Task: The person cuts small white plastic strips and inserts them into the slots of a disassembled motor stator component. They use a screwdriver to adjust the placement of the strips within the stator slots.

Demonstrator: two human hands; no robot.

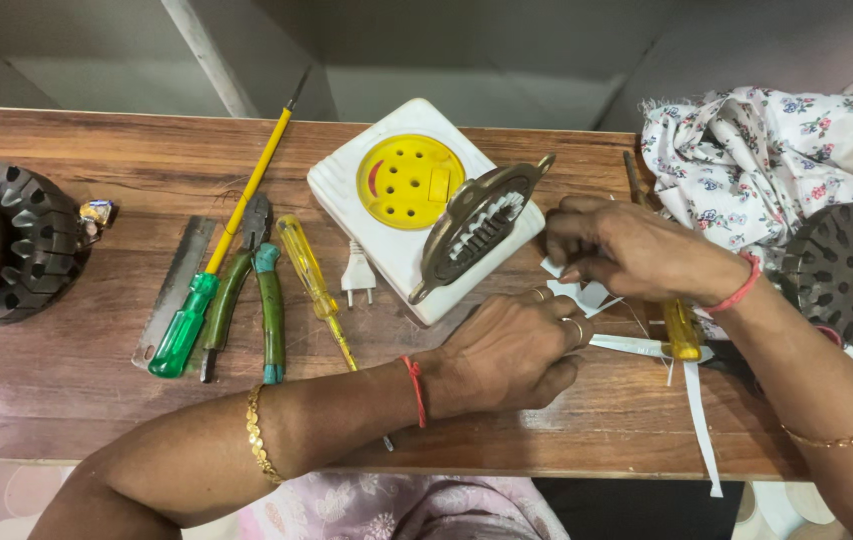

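Resting on a wooden table (67, 400), both hands are meeting just right of the white socket box (417, 205), which serves as the landmark for everything else. The left hand (507, 350) is lying below the box's lower right corner, fingers curled closed, and it seems to be pinching something small, though the fingertips are hidden. The right hand (632, 250) is sitting just right of the box, fingers bent down onto white paper pieces (587, 295), pressing or pinching them. A metal comb-like plate (477, 230) is leaning on the box's right edge, close to both hands. A white plug (358, 275) is lying at the box's lower left. Left of the box are lying a yellow tester (312, 280), green-handled pliers (257, 290), a green-and-yellow screwdriver (227, 240) and a steel ruler (175, 290). Far left of the box a dark toothed motor core (17, 240) is sitting. Right of the box, beyond the right hand, a floral cloth (757, 160) is bunching beside another dark round core (847, 275). A yellow-handled tool (684, 335) is lying under the right wrist.
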